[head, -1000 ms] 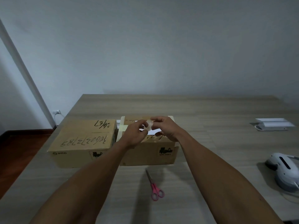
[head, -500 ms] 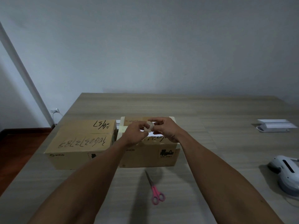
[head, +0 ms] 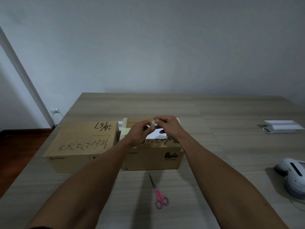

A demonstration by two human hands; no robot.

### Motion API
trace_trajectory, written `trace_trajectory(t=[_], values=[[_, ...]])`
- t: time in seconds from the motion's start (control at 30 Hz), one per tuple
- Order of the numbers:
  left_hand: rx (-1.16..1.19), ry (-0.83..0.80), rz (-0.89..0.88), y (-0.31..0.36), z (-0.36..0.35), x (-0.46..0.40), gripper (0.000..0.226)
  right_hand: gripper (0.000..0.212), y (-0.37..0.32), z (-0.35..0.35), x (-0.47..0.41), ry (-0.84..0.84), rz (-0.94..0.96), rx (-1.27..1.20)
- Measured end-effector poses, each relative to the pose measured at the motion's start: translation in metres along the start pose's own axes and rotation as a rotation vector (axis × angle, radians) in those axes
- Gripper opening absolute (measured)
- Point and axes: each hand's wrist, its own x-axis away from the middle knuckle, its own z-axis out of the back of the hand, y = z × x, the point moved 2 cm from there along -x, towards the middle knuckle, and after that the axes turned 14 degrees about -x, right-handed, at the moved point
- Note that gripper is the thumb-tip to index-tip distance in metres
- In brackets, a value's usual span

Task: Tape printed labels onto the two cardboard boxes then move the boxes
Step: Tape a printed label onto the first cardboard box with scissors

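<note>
Two brown cardboard boxes stand side by side on the table. The left box (head: 79, 142) has black handwriting on its top. On the right box (head: 153, 157) lies a white printed label (head: 156, 135), partly hidden by my hands. Above that box my left hand (head: 137, 131) and my right hand (head: 168, 126) meet, and both pinch a small roll of clear tape (head: 153, 124) between fingertips. Cream tape strips run along the right box's left edge.
Pink-handled scissors (head: 159, 194) lie on the wooden table (head: 214, 113) in front of the right box. A white device (head: 292, 177) sits at the right edge, and a white flat box (head: 280, 128) lies farther back right. The floor drops off to the left.
My hands have stayed together over the right box, working the tape roll with small finger moves. The view has shifted slightly; the boxes have not moved.
</note>
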Motion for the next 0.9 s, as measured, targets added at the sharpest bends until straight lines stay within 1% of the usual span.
trace_trajectory(t=[0.07,0.17,0.23,0.3,0.4,0.47,0.53,0.6,0.77,0.9], values=[[0.018,0.010,0.014,0.000,-0.003,-0.001,0.028,0.025,-0.002,0.000,-0.003,0.018,-0.004,0.029],[0.026,-0.005,0.038,-0.002,-0.005,-0.005,0.014,0.024,-0.001,0.002,-0.007,0.021,-0.021,0.047],[0.030,-0.017,0.051,-0.005,-0.006,-0.007,0.016,0.024,0.000,0.006,-0.009,0.017,-0.004,0.062],[0.007,0.014,0.048,-0.005,-0.005,-0.008,0.016,0.024,0.000,0.007,-0.010,0.019,0.026,0.061],[-0.012,0.041,0.002,0.000,-0.006,-0.010,0.011,0.022,-0.001,0.005,-0.013,0.046,0.064,0.038],[-0.030,0.052,-0.051,0.002,-0.006,-0.010,0.007,0.024,-0.002,0.003,-0.013,0.043,0.050,0.026],[0.008,0.046,-0.072,-0.001,-0.007,-0.012,0.010,0.024,-0.002,0.003,-0.012,0.010,0.041,0.058],[0.050,0.011,-0.019,-0.001,-0.007,-0.012,0.016,0.022,-0.001,0.006,-0.011,-0.021,0.055,0.093],[0.065,0.032,0.029,-0.006,-0.010,-0.016,0.018,0.026,-0.001,0.009,-0.015,0.004,0.095,0.138],[0.030,0.045,0.044,-0.004,-0.013,-0.015,0.018,0.023,0.000,0.008,-0.018,0.010,0.088,0.196]])
